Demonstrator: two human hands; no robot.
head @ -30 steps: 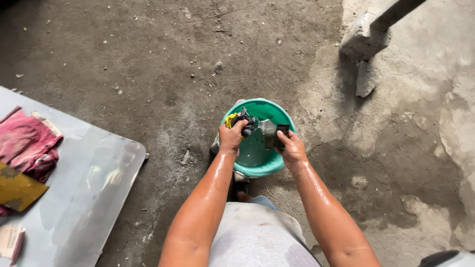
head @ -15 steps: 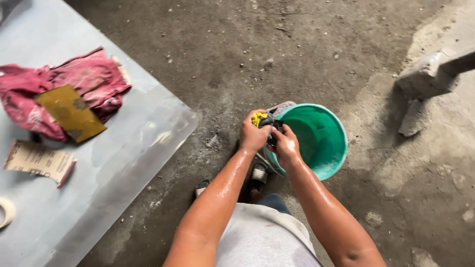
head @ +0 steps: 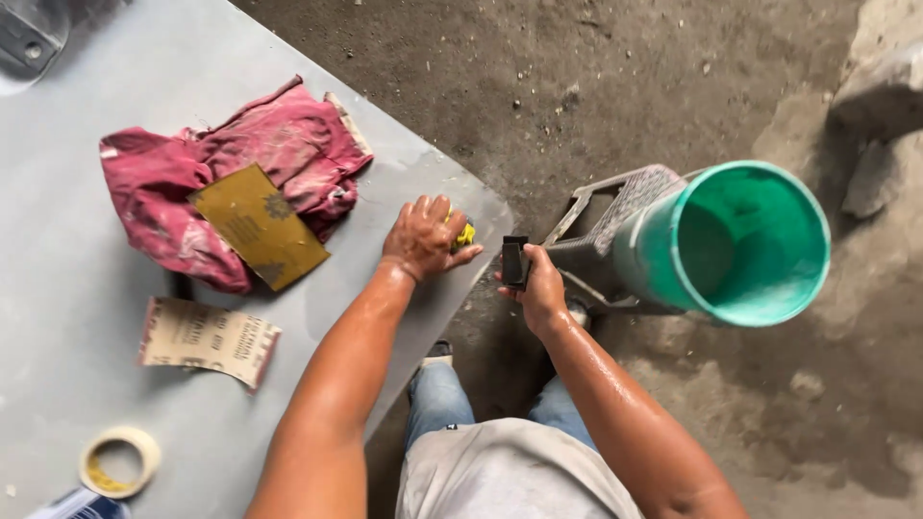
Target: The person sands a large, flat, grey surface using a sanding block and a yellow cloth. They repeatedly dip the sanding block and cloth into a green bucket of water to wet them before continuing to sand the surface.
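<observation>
On the right side of my view, a green bucket (head: 740, 245) stands on a low grey plastic stool (head: 615, 207) with a grid top; the inside of the bucket looks wet and smeared, and I see nothing in it except this film, though its bottom is in shadow. My right hand (head: 538, 284) is closed around a small black block (head: 514, 261), held upright just beside the stool, over the rough dirty concrete floor (head: 596, 67). My left hand (head: 423, 238) lies palm down on the corner of a smooth grey panel (head: 77, 308), with the fingers curled over a small yellow thing (head: 465, 234); only its edge shows, so I cannot say what it is. Both forearms shine with water. Further left on the panel lies a crumpled pink-red rag (head: 173, 183), and on top of it a square brown sheet of sandpaper (head: 258, 226). Below it lies another sheet (head: 207, 338), pale with print, slightly curled at the edge. Near the lower left edge sits a roll of beige tape (head: 119, 461), and a blue and white object (head: 82, 505) is cut off by the frame. A grey stone (head: 880, 91) is at the top right.
</observation>
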